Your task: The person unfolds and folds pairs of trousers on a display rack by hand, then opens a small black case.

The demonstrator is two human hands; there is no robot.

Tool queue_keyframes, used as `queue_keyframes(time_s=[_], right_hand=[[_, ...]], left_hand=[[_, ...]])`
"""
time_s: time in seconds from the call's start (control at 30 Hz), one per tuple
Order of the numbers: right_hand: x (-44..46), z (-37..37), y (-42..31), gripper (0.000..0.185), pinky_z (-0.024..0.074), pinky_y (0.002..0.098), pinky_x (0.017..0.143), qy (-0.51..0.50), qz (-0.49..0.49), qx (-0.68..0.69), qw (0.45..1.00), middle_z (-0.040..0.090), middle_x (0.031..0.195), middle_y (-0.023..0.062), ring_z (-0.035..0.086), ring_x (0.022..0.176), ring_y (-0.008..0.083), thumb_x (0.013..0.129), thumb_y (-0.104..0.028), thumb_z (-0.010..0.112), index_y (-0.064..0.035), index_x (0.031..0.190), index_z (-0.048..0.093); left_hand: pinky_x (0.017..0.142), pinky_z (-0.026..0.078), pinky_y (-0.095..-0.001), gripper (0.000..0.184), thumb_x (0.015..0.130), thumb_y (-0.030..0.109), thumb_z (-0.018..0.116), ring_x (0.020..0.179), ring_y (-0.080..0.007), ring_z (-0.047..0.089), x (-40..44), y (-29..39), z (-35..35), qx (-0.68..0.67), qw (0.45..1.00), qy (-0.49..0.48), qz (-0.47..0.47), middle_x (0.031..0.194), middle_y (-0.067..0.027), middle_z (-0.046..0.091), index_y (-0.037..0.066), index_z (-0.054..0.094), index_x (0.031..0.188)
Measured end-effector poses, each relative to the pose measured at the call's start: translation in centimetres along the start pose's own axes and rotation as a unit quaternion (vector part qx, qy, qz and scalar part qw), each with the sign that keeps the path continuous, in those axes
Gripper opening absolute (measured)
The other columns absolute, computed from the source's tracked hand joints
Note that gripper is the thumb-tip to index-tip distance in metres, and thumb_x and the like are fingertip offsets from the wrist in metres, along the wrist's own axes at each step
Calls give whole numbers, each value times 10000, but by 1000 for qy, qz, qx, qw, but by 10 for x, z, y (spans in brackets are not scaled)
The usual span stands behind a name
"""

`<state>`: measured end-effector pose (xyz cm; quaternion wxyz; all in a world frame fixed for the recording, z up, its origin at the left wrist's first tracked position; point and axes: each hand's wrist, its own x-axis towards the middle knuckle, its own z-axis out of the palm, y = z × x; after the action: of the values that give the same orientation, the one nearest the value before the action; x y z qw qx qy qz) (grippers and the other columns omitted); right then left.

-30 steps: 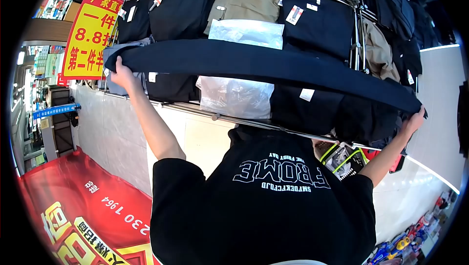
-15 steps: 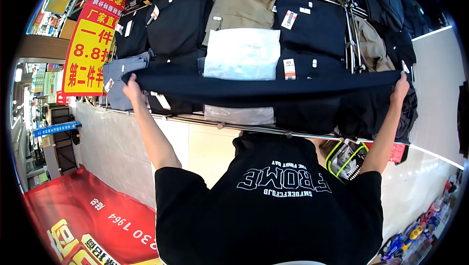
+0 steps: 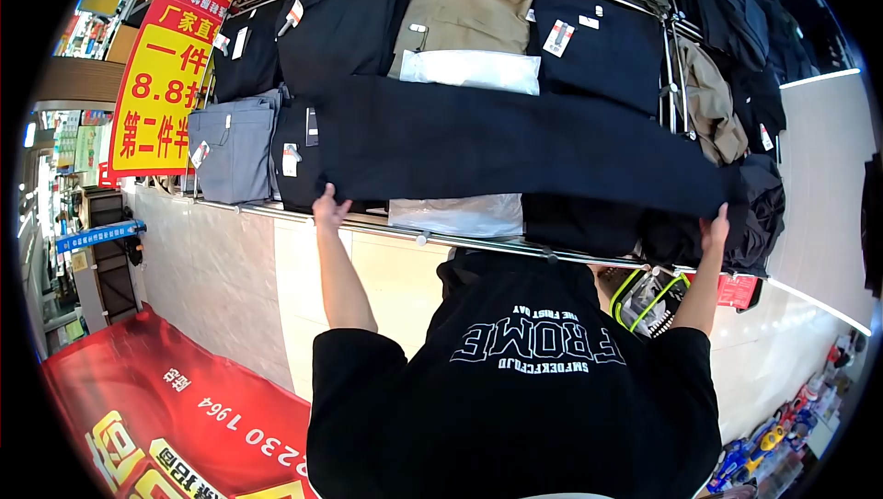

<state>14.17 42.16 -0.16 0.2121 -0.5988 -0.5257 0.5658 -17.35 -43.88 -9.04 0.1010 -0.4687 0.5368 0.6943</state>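
A pair of black trousers (image 3: 515,145), folded lengthwise, lies stretched across the garments on the display rack. My left hand (image 3: 329,210) pinches its lower left corner, at the rack's front edge. At the lower right end, the fingers of my right hand (image 3: 715,228) are closed on the trousers' edge. Under them, a clear plastic-wrapped package (image 3: 455,215) shows below and a white plastic package (image 3: 471,72) shows above, both partly covered. Grey folded trousers (image 3: 232,149) with a tag lie left of my left hand.
Folded khaki trousers (image 3: 467,16) and tagged black trousers (image 3: 598,48) fill the back rows. A metal rail (image 3: 478,243) runs along the front. A yellow-and-red sign (image 3: 166,85) stands left, a red banner (image 3: 175,398) lower left. A green-edged basket (image 3: 648,301) sits below right.
Both hands have come down and nearer my body, the left also moving right. The trousers went from a narrow taut strip held up to a wider panel spread over the display.
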Motion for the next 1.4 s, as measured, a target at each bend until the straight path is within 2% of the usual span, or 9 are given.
queue_keyframes(time_s=[0.23, 0.37, 0.6, 0.7, 0.83, 1.0, 1.1, 1.23, 1.4], right_hand=[[-14, -26, 31, 525, 401, 388, 975, -63, 55, 165, 983, 526, 1292, 102, 514, 1146, 247, 934, -380, 536, -20, 1307, 456], [-46, -15, -12, 466, 443, 406, 925, -4, -24, 145, 989, 610, 1121, 115, 580, 1022, 234, 944, -374, 524, 33, 1169, 535], [-87, -59, -39, 456, 427, 393, 952, 17, -116, 320, 940, 561, 1214, 136, 545, 1092, 262, 962, -350, 487, 44, 1190, 506], [-52, -85, 23, 422, 377, 487, 999, 50, 9, 335, 941, 514, 1306, 115, 491, 1179, 300, 980, -340, 436, -33, 1266, 477], [-34, -80, 78, 430, 455, 486, 902, 49, 120, 320, 938, 545, 1257, 108, 552, 1080, 311, 962, -351, 480, -28, 1247, 480], [-43, -64, 61, 443, 480, 383, 776, 105, 82, 193, 972, 589, 1083, 148, 581, 942, 216, 858, -260, 672, 47, 1139, 517], [-43, -74, 47, 420, 468, 324, 714, 187, -86, 124, 971, 608, 980, 119, 559, 851, 158, 849, -289, 688, 69, 1026, 559], [-120, -61, -29, 358, 459, 285, 734, 214, -205, 146, 944, 637, 872, 77, 560, 776, 135, 921, -273, 590, 84, 896, 607], [-110, -54, 10, 434, 420, 320, 865, 215, -104, 75, 968, 628, 998, 162, 569, 929, 225, 939, -316, 543, 114, 997, 577]], left_hand=[[1027, 263, -626, 648, 897, 368, 595, 1305, -393, 323, 15, -34, -3, -53, 998, -21, -3, 1447, -170, 317, 47, 322, 1389], [992, 340, -612, 660, 904, 378, 584, 1240, -381, 417, 21, -30, -2, -35, 999, 7, -17, 1392, -168, 409, 15, 326, 1390], [916, 417, -570, 660, 844, 342, 662, 1145, -396, 488, -16, -26, 32, 88, 986, 121, 71, 1307, -203, 466, 2, 374, 1332], [945, 408, -498, 725, 777, 334, 709, 1148, -425, 477, -115, -28, 95, 369, 810, 391, 237, 1265, -280, 459, -29, 384, 1313], [1015, 353, -449, 653, 805, 290, 690, 1198, -401, 440, -150, -84, 143, 412, 706, 216, 534, 1282, -273, 457, -51, 416, 1290], [1067, 289, -405, 508, 844, 192, 636, 1257, -341, 405, -288, -157, 262, 404, 698, -238, 541, 1320, -215, 455, -41, 468, 1263], [1070, 269, -472, 580, 856, 285, 625, 1295, -397, 353, -353, -225, 327, 469, 513, -425, 580, 1412, -238, 359, 61, 423, 1352], [1084, 164, -565, 659, 892, 430, 532, 1362, -457, 172, -373, -295, 365, 568, 374, -442, 584, 1483, -258, 197, 122, 317, 1433], [1080, 148, -586, 619, 907, 419, 507, 1361, -486, 135, -388, -323, 374, 585, 316, -437, 606, 1500, -246, 155, 145, 331, 1433]])
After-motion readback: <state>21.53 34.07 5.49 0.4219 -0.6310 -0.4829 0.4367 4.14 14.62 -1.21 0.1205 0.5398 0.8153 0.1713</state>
